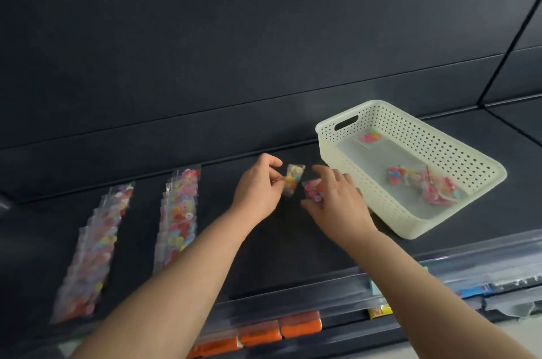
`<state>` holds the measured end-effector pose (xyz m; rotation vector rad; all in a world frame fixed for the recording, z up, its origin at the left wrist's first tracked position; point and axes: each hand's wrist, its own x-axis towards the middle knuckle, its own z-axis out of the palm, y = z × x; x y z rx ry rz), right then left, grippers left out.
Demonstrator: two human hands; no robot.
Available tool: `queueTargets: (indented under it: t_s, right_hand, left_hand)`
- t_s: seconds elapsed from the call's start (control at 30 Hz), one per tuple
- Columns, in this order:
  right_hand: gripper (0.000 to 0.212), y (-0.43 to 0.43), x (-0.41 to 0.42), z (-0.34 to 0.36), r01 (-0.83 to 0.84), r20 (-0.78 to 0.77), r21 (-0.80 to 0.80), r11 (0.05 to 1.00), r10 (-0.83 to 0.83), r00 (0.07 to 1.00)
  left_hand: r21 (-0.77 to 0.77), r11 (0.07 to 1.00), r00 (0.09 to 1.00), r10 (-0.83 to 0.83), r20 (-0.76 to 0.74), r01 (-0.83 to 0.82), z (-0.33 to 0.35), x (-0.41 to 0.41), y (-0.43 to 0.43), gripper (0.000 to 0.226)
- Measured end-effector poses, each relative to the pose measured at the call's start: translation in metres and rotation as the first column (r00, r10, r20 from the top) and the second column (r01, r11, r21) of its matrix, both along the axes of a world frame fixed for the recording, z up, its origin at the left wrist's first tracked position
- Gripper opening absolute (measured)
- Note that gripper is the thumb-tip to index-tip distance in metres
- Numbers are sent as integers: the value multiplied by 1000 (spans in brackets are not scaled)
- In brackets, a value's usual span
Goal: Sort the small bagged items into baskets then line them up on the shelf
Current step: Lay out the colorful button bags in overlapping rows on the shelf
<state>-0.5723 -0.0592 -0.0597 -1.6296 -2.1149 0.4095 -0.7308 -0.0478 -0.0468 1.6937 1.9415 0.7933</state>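
My left hand (258, 187) pinches a small clear bag of coloured buttons (293, 179) just above the dark shelf (293, 256). Right beside it, my right hand (337, 203) holds a second small button bag (313, 190) between thumb and fingers. A white perforated basket (457, 150) stands on the shelf to the right of my right hand, with several button bags (422, 182) lying inside. Two long overlapping rows of button bags lie on the shelf at the left, one row (93, 247) further left and another row (179, 217) nearer my left arm.
The dark back panel (264, 50) rises behind the shelf. Below the shelf's front edge, orange packets (278, 332) and other packaged goods (498, 291) sit on a lower level. Bare shelf lies between the second row and the basket.
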Motion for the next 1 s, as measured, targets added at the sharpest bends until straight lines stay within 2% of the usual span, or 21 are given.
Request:
queueTargets:
  t_s: [0.07, 0.1, 0.17, 0.27, 0.33, 0.43, 0.53, 0.63, 0.7, 0.77, 0.87, 1.0]
  right_hand:
    - [73, 3, -9, 0, -61, -102, -69, 996, 53, 993]
    - [73, 4, -13, 0, -83, -151, -103, 991, 66, 986]
    - [53, 3, -20, 0, -101, -264, -147, 984, 60, 963]
    - [13, -5, -29, 1, -128, -390, -172, 977, 51, 919]
    - [5, -12, -39, 1, -173, -476, -218, 960, 50, 878]
    - [9, -19, -53, 2, -180, -590, -271, 946, -16, 807]
    - [12, -25, -64, 4, -157, -588, -269, 950, -33, 808]
    - [32, -37, -79, 7, -299, -625, -331, 895, 29, 780]
    - [24, -46, -89, 7, -328, -623, -338, 882, 52, 781]
    - [4, -52, -97, 7, -273, -598, -314, 909, 34, 800]
    - [12, -58, -104, 6, -248, -579, -314, 917, 22, 815]
    - [15, -64, -110, 8, -127, -430, -252, 960, 7, 903]
  left_hand:
    - [-52, 997, 996, -68, -52, 65, 1, -7, -12, 38]
    - [-62, 995, 995, -83, -55, 79, 2, -9, -17, 41]
    - [-52, 997, 998, -52, 21, 53, 3, -16, -28, 39]
    - [-28, 997, 947, 79, 310, -74, 4, -26, -42, 30]
    - [-39, 990, 907, 138, 397, -134, 4, -34, -52, 25]
    - [-21, 978, 882, 198, 429, -209, 3, -49, -64, 22]
    - [-41, 967, 836, 237, 495, -250, 7, -64, -77, 19]
    - [-40, 971, 823, 223, 522, -238, 13, -76, -90, 15]
    - [-36, 972, 813, 215, 540, -234, 15, -82, -97, 14]
    - [-40, 972, 801, 213, 559, -231, 16, -88, -104, 14]
    - [-38, 976, 819, 202, 538, -216, 16, -95, -113, 13]
    - [-5, 973, 868, 207, 452, -230, 16, -107, -122, 14]
